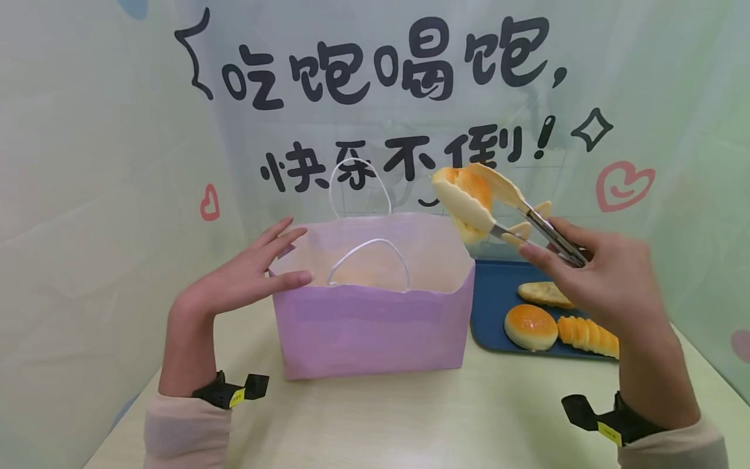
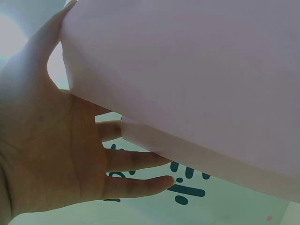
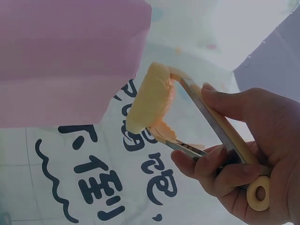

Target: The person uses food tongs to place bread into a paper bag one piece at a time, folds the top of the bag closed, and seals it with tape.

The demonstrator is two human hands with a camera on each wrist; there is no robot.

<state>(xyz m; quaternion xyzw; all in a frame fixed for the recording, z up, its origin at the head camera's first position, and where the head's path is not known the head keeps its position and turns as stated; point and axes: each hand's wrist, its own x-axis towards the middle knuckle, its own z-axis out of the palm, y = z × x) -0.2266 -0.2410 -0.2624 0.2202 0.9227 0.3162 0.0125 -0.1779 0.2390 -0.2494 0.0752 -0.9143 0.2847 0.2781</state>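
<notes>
A lilac paper bag (image 1: 375, 332) with white string handles stands upright on the table, its mouth open. My left hand (image 1: 252, 270) rests at the bag's left rim, thumb over the front edge and fingers spread along the side; in the left wrist view the fingers (image 2: 136, 187) look straight. My right hand (image 1: 609, 280) grips a pair of metal tongs (image 1: 553, 234) with cream-coloured tips. Between those tips a golden-yellow bread piece (image 1: 471, 185) is pinched, raised just beyond the bag's right rear corner. The right wrist view shows the bread (image 3: 152, 98) beside the bag's edge.
A blue tray (image 1: 489, 319) lies right of the bag. On it are a round glazed bun (image 1: 530, 327), a ridged yellow roll (image 1: 588, 337) and a long pale bread (image 1: 545, 294). Behind stands a curtain (image 1: 375, 124) with large black lettering. The pale table (image 1: 375, 423) extends in front.
</notes>
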